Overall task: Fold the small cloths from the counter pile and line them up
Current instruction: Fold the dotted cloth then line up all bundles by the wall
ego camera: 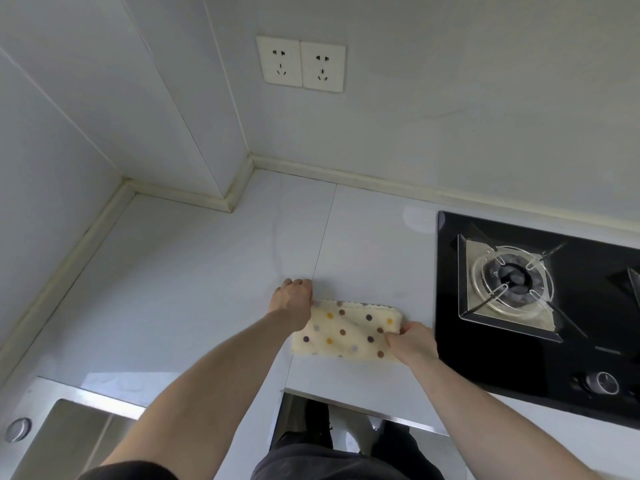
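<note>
Now cream polka-dot fleece cloth (346, 332) lies folded flat on pale grey desk (207, 289), approx. 9 o'clock of black glass gas hob (519, 358). Left hand (294, 299) grip curled on cloth's far-left corner; right hand (412, 342) grip pinches its right edge.

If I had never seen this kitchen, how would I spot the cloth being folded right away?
Start at the black gas stove on the right of the pale counter. Just to its left lies the cloth, flat between the person's two hands, the left hand at its left end and the right hand pinching its right end. It is cream with yellow, brown and purple dots, the only patterned thing there.
</note>
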`<state>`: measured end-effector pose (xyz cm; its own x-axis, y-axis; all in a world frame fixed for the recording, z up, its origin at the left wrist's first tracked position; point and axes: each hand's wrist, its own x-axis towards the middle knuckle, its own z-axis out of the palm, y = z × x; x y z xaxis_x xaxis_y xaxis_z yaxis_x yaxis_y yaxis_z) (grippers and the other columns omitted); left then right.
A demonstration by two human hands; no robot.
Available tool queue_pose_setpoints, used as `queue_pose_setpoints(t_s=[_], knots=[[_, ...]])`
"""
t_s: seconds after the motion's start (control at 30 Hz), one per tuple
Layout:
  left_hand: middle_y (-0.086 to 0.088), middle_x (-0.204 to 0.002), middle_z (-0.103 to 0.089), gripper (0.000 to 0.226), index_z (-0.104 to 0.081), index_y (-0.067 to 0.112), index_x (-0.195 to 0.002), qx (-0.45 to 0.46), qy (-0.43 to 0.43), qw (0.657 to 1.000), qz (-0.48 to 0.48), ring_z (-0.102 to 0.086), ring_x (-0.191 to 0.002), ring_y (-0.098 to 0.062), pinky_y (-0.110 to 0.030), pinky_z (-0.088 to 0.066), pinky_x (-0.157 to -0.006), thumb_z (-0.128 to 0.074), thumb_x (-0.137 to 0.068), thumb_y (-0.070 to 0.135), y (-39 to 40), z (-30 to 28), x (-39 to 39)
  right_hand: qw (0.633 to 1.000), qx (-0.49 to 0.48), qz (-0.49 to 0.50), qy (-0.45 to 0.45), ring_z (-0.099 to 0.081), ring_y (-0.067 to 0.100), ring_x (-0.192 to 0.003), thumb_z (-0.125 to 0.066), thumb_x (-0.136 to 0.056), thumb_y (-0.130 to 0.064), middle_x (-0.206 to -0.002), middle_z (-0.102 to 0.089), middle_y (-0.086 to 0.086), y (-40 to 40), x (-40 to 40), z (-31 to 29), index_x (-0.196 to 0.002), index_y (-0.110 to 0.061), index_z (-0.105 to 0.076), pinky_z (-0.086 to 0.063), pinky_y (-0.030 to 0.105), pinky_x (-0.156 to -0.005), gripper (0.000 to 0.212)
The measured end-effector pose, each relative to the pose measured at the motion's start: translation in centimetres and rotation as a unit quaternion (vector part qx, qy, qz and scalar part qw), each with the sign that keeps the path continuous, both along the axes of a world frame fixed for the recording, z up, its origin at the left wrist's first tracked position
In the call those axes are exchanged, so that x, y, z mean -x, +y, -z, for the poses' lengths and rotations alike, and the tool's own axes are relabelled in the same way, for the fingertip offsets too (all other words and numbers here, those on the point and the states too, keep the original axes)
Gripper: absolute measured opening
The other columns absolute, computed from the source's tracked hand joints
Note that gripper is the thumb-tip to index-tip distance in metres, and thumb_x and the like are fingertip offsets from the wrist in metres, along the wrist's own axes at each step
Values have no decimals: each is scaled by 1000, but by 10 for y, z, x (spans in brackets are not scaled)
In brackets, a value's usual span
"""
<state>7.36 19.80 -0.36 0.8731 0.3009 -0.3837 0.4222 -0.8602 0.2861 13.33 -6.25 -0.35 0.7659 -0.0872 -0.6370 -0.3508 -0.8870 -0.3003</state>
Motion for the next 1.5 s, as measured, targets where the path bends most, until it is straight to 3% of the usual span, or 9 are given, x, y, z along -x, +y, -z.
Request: queue_pose_setpoints(t_s=[0.23,0.57,0.7,0.8,0.9,1.03,1.13,1.37,1.5], knots=[[9,-109,-59,18,-59,23,-111,88,-69,990,-90,-52,-105,-17,-32,-48,-77,-58,-97,33,3,-12,5,983,-145,104,-38,-64,20,-84,-73,-82,-19,-93,-70,2,-9,-11,-33,-96,-14,-68,-47,30,-69,16],[13,-99,-66,7,-65,26,-102,238,-103,940,-222,-64,-87,-11,-23,-48,-64,-61,-97,24,11,-15,44,970,-241,-17,-19,-63,13,-77,-70,-83,-15,-86,-68,-3,80,34,-44,-86,-18,-65,-47,22,-63,7],[12,-102,-67,8,-66,25,-103,244,-116,932,-241,-65,-89,-11,-24,-51,-69,-61,-97,23,13,-15,46,966,-253,-45,42,-67,14,-94,-69,-88,-20,-101,-68,-7,102,51,-23,-96,-29,-67,-60,31,-84,12],[11,-111,-66,11,-65,26,-105,234,-107,940,-225,-65,-93,-12,-26,-54,-73,-63,-95,26,11,-12,39,968,-247,-45,19,-67,14,-94,-67,-86,-20,-102,-68,-9,102,55,-21,-99,-28,-68,-62,37,-86,16],[12,-126,-56,37,-61,26,-125,220,-57,959,-167,-61,-108,-15,-34,-56,-87,-67,-90,32,6,-8,27,966,-240,6,-91,-66,14,-82,-67,-85,-16,-106,-63,-9,90,46,-25,-103,-26,-65,-60,29,-59,21],[9,-136,-52,68,-48,28,-145,147,23,988,-44,-47,-128,-18,-34,-50,-98,-74,-82,33,-5,-6,10,980,-184,2,-77,-62,18,-109,-69,-89,-25,-135,-58,-4,75,18,-15,-139,-24,-52,-50,29,-93,53],[5,-131,-56,72,-46,30,-144,123,55,991,-25,-48,-125,-19,-32,-50,-92,-75,-78,30,-11,3,2,981,-193,-7,-1,-62,20,-119,-72,-86,-20,-131,-65,-1,74,2,-7,-145,-22,-50,-48,27,-97,62],[9,-99,-55,26,-67,28,-94,122,-48,991,-39,-56,-91,-17,-29,-45,-68,-60,-80,8,-23,-2,4,975,-212,-35,-53,-69,16,-88,-69,-82,-10,-89,-73,-8,68,-6,-7,-83,-28,-75,-51,21,-71,18],[11,-107,-51,29,-65,22,-90,124,-122,985,-9,-51,-82,-16,-28,-42,-63,-60,-77,-3,-28,2,26,953,-226,-123,-158,-63,10,-81,-68,-81,-3,-90,-65,-11,48,13,-7,-74,-30,-69,-47,17,-67,29]])
